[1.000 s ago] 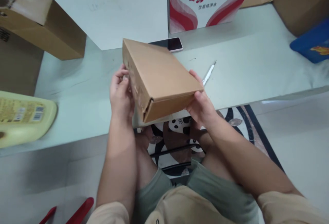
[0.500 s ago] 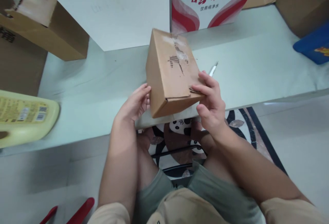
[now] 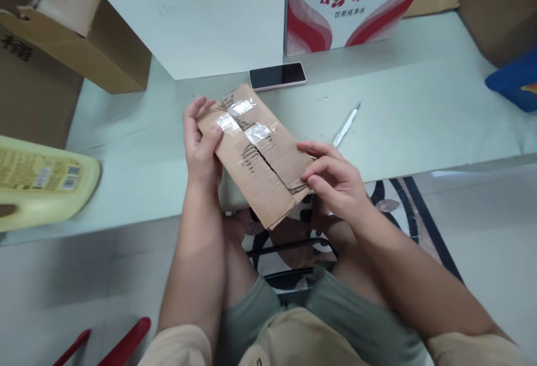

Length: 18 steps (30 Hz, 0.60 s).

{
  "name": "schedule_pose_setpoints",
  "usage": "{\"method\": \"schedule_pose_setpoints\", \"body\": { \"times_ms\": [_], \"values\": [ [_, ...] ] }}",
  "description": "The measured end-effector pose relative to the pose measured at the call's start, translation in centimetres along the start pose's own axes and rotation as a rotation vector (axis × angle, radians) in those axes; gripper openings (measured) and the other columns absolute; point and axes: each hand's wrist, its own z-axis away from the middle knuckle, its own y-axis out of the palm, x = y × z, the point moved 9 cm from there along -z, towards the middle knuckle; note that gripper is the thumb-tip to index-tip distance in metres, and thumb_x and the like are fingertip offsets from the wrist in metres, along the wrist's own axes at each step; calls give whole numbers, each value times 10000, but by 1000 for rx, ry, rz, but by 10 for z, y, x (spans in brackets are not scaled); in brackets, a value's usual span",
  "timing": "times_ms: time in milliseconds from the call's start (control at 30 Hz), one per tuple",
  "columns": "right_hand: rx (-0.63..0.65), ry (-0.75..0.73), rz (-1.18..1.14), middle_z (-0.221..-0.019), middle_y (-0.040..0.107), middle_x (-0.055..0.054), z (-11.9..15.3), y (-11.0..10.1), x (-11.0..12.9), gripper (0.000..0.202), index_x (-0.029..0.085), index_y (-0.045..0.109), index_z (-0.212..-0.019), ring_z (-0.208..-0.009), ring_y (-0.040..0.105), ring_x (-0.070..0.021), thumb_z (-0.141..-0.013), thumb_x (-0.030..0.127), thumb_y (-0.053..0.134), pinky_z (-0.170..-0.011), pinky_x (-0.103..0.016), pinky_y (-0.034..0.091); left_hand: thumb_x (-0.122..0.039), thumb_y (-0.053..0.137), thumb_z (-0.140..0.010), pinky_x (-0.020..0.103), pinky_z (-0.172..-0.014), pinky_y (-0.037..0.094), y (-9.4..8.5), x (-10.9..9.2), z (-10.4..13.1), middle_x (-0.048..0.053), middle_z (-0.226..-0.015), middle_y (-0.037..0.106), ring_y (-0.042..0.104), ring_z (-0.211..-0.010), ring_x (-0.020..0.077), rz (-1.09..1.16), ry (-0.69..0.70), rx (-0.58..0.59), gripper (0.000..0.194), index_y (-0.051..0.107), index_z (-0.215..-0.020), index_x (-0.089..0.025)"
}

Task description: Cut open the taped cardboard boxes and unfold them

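A brown cardboard box is held tilted over the table's front edge, its taped face toward me. Down the middle of that face runs a seam, with shiny clear tape across its far part and torn, scuffed patches beside it. My left hand grips the far left end, thumb on top and fingers round the edge. At the near right corner my right hand pinches the box where the cardboard is crumpled. Beyond the right hand a white pen-like tool lies on the table.
A phone rests behind the box, near a white panel. At the back stands a white and red carton. On the left are a cardboard carton and a yellow jug; a blue container sits at right.
The box has turned and tipped so its taped face shows more fully. My left hand has moved from its near left side up to the far end. The phone has come into view.
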Motion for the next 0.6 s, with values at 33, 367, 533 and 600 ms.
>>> {"method": "schedule_pose_setpoints", "body": {
  "times_ms": [33, 367, 533, 600],
  "values": [
    [-15, -4, -6, -1349, 674, -74, 0, 0, 0, 99, 275, 750, -966, -1255, 656, -231, -961, 270, 651, -1103, -446, 539, -533, 924, -587, 343, -913, 548, 1, 2, 1, 17, -1176, 676, 666, -1054, 226, 6, -21, 10, 660, 643, -1149, -331],
    [-93, 3, 34, -1264, 650, -51, 1, -5, -14, 235, 298, 759, -1049, -1193, 628, -236, -957, 342, 548, -1057, -442, 519, -436, 924, -575, 314, -726, 474, -1, 9, 2, 20, -957, 659, 586, -850, 192, 103, -54, 6, 613, 598, -1061, -253],
    [-304, 481, 547, -943, 659, -47, 1, -60, -69, 453, 268, 634, -1311, -795, 616, -221, -878, 350, 525, -802, -424, 529, -436, 931, -541, 319, -700, 450, -3, 11, 1, 4, -905, 663, 560, -821, 193, 120, -53, -33, 568, 617, -983, -266],
    [-184, 679, 837, -1034, 656, -95, 1, -72, -87, 541, 274, 613, -1386, -855, 624, -263, -864, 405, 557, -817, -455, 507, -447, 928, -543, 320, -687, 443, -2, 9, 2, 3, -895, 658, 554, -810, 192, 114, -44, -44, 556, 624, -974, -270]
  ]
}}
